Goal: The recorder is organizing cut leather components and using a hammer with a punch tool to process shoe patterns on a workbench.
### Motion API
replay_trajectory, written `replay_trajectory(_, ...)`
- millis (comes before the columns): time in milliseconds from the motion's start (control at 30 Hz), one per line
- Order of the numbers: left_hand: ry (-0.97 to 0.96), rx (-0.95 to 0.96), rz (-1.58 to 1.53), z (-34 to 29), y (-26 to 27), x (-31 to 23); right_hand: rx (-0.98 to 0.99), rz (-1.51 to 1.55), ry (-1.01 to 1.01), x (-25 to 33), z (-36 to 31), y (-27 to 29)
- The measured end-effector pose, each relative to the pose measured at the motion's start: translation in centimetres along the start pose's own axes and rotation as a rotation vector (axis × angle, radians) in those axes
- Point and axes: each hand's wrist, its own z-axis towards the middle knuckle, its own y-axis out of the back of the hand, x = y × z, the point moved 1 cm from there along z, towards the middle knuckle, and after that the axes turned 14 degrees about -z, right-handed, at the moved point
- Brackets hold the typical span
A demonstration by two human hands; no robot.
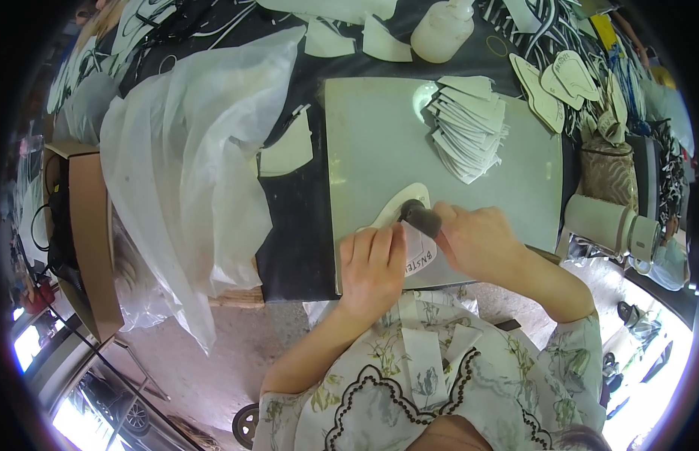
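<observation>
A cream shaped template (402, 201) with handwriting on it lies near the front edge of the grey board (379, 158). Bent fingers of my left hand (372, 263) press on its left side, with a white piece (417, 244) beside the fingertips. My right hand (475, 234) is closed around a dark, thick cylindrical tool (421, 218), its rounded end over the template; I cannot make out its exact kind. Farther back on the board, a fanned stack of white cut pieces (469, 128) lies next to a shiny wet-looking patch (423, 99).
Left of the board are a loose white cut piece (289, 146), a large translucent plastic sheet (191, 150) and a cardboard box (94, 233). A white plastic bottle (443, 31) stands behind the board. Several cream templates (541, 94) and bundled strips lie at the right.
</observation>
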Motion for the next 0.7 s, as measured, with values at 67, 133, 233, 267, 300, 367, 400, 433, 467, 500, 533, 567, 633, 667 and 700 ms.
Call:
replay_trajectory(67,0.0,-0.009,0.003,0.1,0.0,0.1,-0.081,0.099,0.024,-0.2,0.0,0.4)
replay_trajectory(133,-0.002,-0.004,0.012,0.1,-0.1,0.2,-0.015,0.055,0.006,-0.3,0.1,0.3)
replay_trajectory(233,0.126,-0.066,-0.158,0.0,0.2,0.4,0.063,-0.001,-0.014,-0.3,0.2,0.4)
replay_trajectory(267,0.122,-0.066,-0.158,0.0,0.4,0.6,0.071,-0.016,-0.016,-0.3,0.4,0.5)
replay_trajectory(300,0.148,-0.049,-0.211,-0.2,0.7,0.9,0.068,-0.017,-0.019,-0.3,0.4,0.4)
replay_trajectory(367,0.182,-0.033,-0.264,-0.6,0.8,0.9,0.046,-0.003,-0.018,-0.2,0.2,0.1)
replay_trajectory(400,0.092,-0.021,-0.16,-0.8,0.5,0.8,0.048,-0.003,-0.016,-0.2,0.1,0.1)
replay_trajectory(433,0.0,-0.008,-0.057,-0.9,0.4,0.7,0.044,0.001,-0.021,-0.1,0.1,0.2)
replay_trajectory(467,0.002,-0.008,-0.057,-0.8,0.5,0.6,0.04,0.006,-0.026,-0.1,0.1,0.3)
replay_trajectory(500,-0.02,0.019,-0.024,-0.7,0.7,0.4,0.042,0.006,-0.025,0.0,-0.1,0.3)
replay_trajectory(533,-0.044,0.045,0.008,-0.7,0.8,0.3,-0.02,0.033,0.008,0.1,-0.4,0.4)
replay_trajectory(567,-0.043,0.045,0.008,-0.6,0.7,0.4,-0.082,0.059,0.041,0.1,-0.6,0.5)
replay_trajectory(633,-0.078,0.009,0.023,-0.5,0.4,0.6,-0.001,0.048,0.04,0.4,-0.1,0.3)
replay_trajectory(667,-0.081,0.01,0.022,-0.6,0.4,0.6,0.08,0.037,0.039,0.5,0.1,0.1)
replay_trajectory(700,-0.079,0.012,0.008,-0.7,0.5,0.5,0.079,0.037,0.036,0.4,0.0,0.3)
